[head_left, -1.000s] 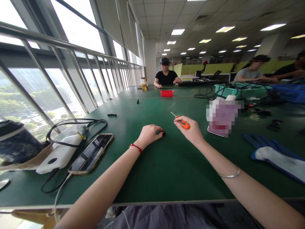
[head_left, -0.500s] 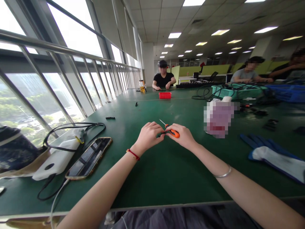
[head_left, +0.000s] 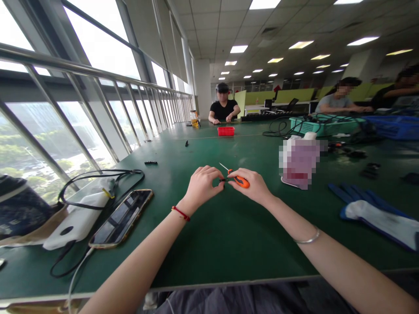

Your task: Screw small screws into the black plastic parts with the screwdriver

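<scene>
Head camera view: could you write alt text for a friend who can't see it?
A person's left hand pinches a small black part while the right hand holds an orange-handled screwdriver over a green table. A phone lies to the left, a blue-and-white glove to the right.

Green partitions (head_left: 291,95) and desk chairs (head_left: 292,104) show an office.

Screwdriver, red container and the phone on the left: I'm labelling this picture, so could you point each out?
Screwdriver (head_left: 242,182), head view: on its orange handle.
Red container (head_left: 226,132), head view: on its front wall.
Phone (head_left: 121,219), head view: on its dark screen.
</scene>
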A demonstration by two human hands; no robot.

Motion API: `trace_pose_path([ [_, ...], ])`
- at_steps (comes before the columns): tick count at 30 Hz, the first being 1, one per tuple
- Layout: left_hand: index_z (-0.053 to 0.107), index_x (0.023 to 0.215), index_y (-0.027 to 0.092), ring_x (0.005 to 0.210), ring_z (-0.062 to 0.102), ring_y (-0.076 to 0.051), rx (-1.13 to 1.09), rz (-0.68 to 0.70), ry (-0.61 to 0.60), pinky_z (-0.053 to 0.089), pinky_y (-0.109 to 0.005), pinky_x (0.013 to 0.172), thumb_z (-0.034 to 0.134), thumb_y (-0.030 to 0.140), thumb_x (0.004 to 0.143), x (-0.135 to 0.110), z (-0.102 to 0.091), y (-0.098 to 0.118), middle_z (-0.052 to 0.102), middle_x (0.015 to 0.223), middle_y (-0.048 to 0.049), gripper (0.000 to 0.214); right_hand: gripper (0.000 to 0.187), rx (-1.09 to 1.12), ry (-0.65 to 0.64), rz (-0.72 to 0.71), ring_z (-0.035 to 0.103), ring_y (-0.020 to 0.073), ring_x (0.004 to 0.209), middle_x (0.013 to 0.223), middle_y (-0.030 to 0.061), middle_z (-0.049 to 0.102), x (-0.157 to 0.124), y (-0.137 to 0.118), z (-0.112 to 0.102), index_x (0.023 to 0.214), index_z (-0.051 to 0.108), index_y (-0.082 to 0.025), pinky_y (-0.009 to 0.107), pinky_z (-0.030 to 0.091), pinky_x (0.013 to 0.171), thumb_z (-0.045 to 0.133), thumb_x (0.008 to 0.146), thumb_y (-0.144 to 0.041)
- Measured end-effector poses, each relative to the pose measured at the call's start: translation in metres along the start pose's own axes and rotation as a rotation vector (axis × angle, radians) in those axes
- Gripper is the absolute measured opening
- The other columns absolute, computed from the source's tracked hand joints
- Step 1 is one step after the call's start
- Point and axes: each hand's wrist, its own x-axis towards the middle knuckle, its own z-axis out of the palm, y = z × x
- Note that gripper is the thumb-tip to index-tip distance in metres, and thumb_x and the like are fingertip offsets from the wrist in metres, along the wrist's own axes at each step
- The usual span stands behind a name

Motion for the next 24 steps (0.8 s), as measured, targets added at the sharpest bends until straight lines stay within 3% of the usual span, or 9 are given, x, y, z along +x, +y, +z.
trace_pose_path([
  [3,0.067,0.076,0.02,0.09,0.061,-0.018,-0.12,-0.22,-0.023,0.046,-0.03,0.083,0.06,0.025,0.074,-0.001,-0.001,-0.003,0.069,0.096,-0.0005,0.009,0.016,-0.002,0.097,0.105,0.061,0.0154,0.08,0.092,0.0023,0.065,0.001,0.009,-0.007,0.092,0.063,-0.022,0.026,0.045,0.072,0.054,0.083,-0.031],
  [6,0.069,0.073,0.021,0.092,0.063,-0.02,-0.165,-0.359,-0.145,0.048,-0.031,0.086,0.062,0.025,0.071,-0.006,0.007,-0.002,0.068,0.104,-0.0004,0.009,0.014,-0.062,0.133,0.181,0.061,0.0164,0.078,0.091,0.0019,0.067,0.001,0.02,-0.012,0.087,0.064,-0.023,0.027,0.045,0.069,0.053,0.082,-0.029],
  [10,0.07,0.073,0.021,0.096,0.062,-0.023,-0.068,-0.343,-0.243,0.048,-0.034,0.087,0.06,0.023,0.072,-0.011,0.023,0.003,0.067,0.108,-0.0014,0.01,0.012,-0.106,0.094,0.245,0.062,0.0169,0.077,0.09,0.0009,0.068,0.0,0.03,-0.01,0.084,0.064,-0.024,0.027,0.044,0.065,0.053,0.08,-0.028],
  [24,0.069,0.084,0.022,0.092,0.061,-0.02,0.005,-0.309,-0.269,0.049,-0.028,0.08,0.055,0.024,0.076,-0.013,0.032,0.002,0.068,0.098,-0.0017,0.016,0.01,-0.097,0.032,0.24,0.062,0.0161,0.075,0.089,-0.0003,0.068,0.0,0.032,-0.004,0.082,0.063,-0.025,0.027,0.044,0.064,0.054,0.079,-0.027],
])
